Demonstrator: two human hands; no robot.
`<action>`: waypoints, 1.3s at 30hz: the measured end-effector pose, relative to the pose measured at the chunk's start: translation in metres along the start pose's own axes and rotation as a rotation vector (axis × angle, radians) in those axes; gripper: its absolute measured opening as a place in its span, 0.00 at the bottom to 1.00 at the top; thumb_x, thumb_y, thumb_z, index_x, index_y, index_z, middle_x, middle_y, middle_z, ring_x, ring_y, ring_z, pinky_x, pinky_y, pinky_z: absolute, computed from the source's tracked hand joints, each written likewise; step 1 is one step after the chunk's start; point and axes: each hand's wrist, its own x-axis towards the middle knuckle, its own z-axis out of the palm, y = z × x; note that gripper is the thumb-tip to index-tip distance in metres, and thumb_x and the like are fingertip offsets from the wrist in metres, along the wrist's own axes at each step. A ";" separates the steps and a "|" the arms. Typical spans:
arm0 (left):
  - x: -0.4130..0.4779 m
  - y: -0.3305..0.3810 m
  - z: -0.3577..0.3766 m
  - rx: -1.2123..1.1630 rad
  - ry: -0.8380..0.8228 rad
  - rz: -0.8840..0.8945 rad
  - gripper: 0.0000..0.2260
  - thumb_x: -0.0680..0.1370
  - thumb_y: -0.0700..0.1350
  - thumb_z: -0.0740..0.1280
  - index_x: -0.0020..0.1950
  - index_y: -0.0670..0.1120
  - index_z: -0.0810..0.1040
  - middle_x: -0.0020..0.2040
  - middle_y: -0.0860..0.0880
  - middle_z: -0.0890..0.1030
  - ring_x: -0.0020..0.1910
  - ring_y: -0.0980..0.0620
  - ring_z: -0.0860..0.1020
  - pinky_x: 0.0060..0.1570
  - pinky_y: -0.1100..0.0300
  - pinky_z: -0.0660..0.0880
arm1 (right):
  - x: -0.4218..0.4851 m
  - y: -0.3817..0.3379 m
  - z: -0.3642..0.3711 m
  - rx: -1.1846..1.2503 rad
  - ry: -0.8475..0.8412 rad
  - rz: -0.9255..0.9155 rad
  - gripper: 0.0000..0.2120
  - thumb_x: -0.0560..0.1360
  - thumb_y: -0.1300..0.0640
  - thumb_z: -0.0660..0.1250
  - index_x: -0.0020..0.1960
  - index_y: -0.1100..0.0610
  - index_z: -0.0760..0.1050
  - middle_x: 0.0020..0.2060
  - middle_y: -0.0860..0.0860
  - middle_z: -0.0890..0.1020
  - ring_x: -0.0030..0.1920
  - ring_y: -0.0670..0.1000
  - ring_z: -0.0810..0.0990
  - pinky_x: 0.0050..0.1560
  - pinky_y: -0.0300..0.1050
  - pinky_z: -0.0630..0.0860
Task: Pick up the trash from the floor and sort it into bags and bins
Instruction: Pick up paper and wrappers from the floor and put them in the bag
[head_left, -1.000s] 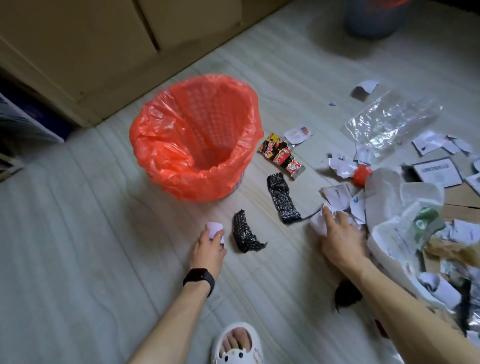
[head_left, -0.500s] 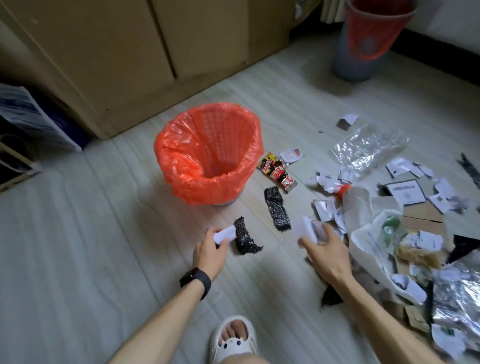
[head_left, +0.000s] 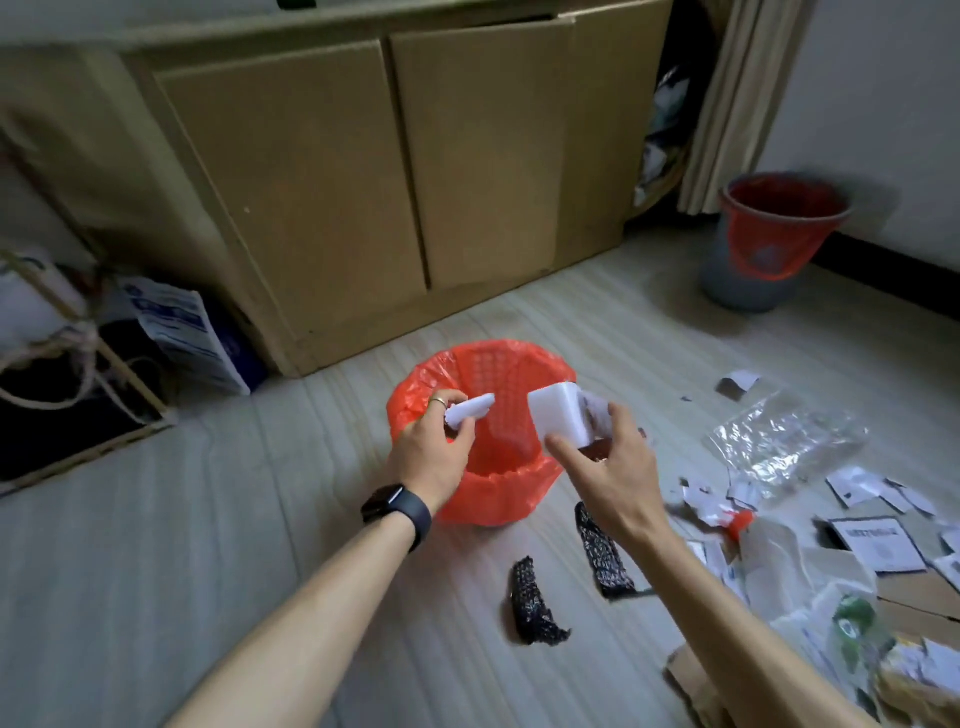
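The drop is the step in hand: both hands hover over the mouth of the orange-lined bin (head_left: 498, 491). The left hand (head_left: 428, 457) pinches a small white paper scrap (head_left: 471, 409) between thumb and curled fingers (head_left: 451, 401). Its long axis lies nearly level, tip pointing across the bin mouth toward the right hand (head_left: 610, 470). That hand's fingers clamp a larger folded white paper (head_left: 556, 415), roughly upright above the bin's right rim. Next, I judge, both grips need only loosen so the papers fall inside. Black patterned wrappers (head_left: 535, 608) lie on the floor just in front of the bin.
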 end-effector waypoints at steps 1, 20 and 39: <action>0.009 -0.007 0.004 0.027 -0.032 -0.009 0.15 0.76 0.53 0.68 0.63 0.57 0.74 0.49 0.53 0.82 0.52 0.46 0.80 0.44 0.56 0.74 | 0.014 0.000 0.011 -0.026 -0.025 -0.016 0.23 0.69 0.46 0.74 0.62 0.49 0.73 0.52 0.46 0.80 0.50 0.47 0.79 0.49 0.43 0.74; -0.039 -0.080 -0.003 0.069 -0.236 -0.415 0.40 0.74 0.41 0.68 0.80 0.43 0.48 0.80 0.47 0.50 0.75 0.43 0.61 0.72 0.58 0.58 | -0.035 0.040 0.052 -0.196 -0.272 0.346 0.42 0.73 0.58 0.66 0.79 0.46 0.46 0.50 0.57 0.83 0.43 0.59 0.81 0.47 0.54 0.80; -0.135 -0.001 -0.068 0.285 -0.445 0.088 0.33 0.74 0.46 0.65 0.78 0.50 0.59 0.79 0.44 0.53 0.77 0.44 0.51 0.76 0.52 0.51 | -0.132 0.015 -0.040 -0.609 -0.507 0.154 0.29 0.78 0.43 0.64 0.76 0.50 0.64 0.68 0.56 0.73 0.66 0.56 0.74 0.66 0.48 0.71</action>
